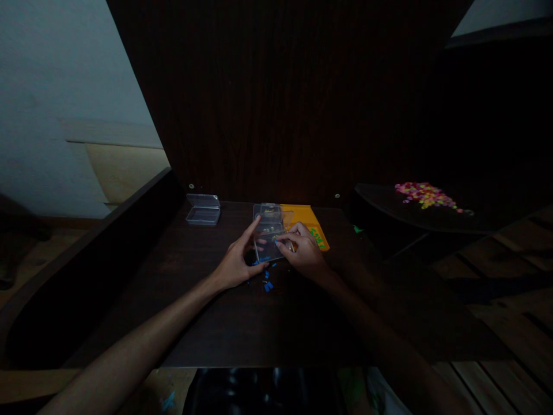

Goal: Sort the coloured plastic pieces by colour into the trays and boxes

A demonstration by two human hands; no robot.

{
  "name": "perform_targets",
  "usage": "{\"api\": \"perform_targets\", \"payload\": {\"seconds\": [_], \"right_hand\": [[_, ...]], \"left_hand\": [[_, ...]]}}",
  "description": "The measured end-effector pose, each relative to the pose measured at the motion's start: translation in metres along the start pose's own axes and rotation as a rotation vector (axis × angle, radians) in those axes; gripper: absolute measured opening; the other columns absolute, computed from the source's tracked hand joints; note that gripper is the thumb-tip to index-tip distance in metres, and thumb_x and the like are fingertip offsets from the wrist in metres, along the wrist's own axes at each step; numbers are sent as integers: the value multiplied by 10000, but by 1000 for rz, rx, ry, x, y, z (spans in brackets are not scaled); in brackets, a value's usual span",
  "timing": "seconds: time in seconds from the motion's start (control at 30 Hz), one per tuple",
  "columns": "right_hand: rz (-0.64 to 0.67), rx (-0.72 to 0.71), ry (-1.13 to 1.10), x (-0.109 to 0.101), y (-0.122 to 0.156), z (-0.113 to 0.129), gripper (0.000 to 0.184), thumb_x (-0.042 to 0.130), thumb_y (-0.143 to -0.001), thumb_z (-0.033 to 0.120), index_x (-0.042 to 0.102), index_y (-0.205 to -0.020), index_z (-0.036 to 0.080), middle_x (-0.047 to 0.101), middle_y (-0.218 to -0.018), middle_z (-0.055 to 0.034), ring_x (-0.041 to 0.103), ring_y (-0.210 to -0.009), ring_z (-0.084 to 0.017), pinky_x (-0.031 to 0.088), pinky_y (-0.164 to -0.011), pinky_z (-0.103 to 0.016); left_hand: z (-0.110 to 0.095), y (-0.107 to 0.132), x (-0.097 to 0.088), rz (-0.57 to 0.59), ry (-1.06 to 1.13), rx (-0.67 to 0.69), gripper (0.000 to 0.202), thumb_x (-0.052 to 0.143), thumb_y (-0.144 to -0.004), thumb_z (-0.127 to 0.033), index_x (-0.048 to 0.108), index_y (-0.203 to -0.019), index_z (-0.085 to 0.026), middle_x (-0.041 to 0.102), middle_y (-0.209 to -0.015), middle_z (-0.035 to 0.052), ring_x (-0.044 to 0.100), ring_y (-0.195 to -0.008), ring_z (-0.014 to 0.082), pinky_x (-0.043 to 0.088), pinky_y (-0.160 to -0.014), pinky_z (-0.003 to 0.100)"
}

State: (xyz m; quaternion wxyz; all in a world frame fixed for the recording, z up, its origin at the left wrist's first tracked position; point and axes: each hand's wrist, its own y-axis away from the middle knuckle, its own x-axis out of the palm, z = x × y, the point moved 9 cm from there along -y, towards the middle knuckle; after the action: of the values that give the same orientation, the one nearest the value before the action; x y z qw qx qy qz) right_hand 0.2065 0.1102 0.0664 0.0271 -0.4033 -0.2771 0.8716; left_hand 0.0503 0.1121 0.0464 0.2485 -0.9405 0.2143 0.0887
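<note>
In the head view, the left hand [235,262] has its grip spread across the left side of a clear box [266,249], thumb at the near edge and fingers at the far part, holding it. The box is over the middle of the dark tabletop [216,334], its lid [270,214] raised on the far side. The right hand [309,253] reaches over the box's right side with a narrow grip, thumb and fingertips drawn together. A blue speck [275,241] shows at those tips; whether it is pinched, I cannot tell.

Blue pieces [268,286] lie scattered just in front of the box. An orange case [300,212] sits just beyond the right hand, with green pieces [317,237] at its near part. Well to the left stands a second clear box [203,216], open. On a shelf [384,207] at the right lies a heap of multicoloured beads [427,195].
</note>
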Motion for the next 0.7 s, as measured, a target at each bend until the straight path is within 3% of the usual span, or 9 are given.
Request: {"api": "perform_targets", "payload": {"seconds": [0.27,0.33,0.4,0.5,0.7], "right_hand": [[-152,-28,-39,-28,4,11,160,584,-860,267,722,-883,188,536,-765,-35,537,-708,-178,462,-662,-310],[-65,-72,-66,-24,7,14,142,585,-860,252,706,-824,186,507,-677,-2,507,-621,-147,429,-612,-281],[107,-118,-54,-9,12,16,110,606,-848,224,705,-811,192,488,-618,26,474,-563,-122,392,-579,-260],[320,-148,74,17,21,13,108,649,-825,183,730,-892,205,571,-727,7,512,-632,-124,373,-596,-253],[449,-154,207,36,25,9,98,653,-854,190,741,-896,206,582,-834,-26,550,-731,-145,385,-632,-257]], "left_hand": [[10,-4,-15,-100,27,-18,1082,812,-708,-281,150,-1564,-277,582,-1314,159,639,-1088,285,574,-916,487],[13,-5,-21,-137,17,-27,1088,813,-707,-285,144,-1564,-273,580,-1316,164,635,-1098,293,571,-915,496],[14,-6,-26,-168,6,-37,1083,814,-708,-284,150,-1563,-270,585,-1303,163,635,-1093,290,562,-924,506],[14,-6,-31,-187,1,-39,1083,821,-704,-294,160,-1561,-272,592,-1286,155,645,-1062,279,557,-935,513],[13,-6,-30,-184,2,-34,1083,822,-705,-303,160,-1562,-274,594,-1290,153,648,-1066,278,560,-940,514]]}}
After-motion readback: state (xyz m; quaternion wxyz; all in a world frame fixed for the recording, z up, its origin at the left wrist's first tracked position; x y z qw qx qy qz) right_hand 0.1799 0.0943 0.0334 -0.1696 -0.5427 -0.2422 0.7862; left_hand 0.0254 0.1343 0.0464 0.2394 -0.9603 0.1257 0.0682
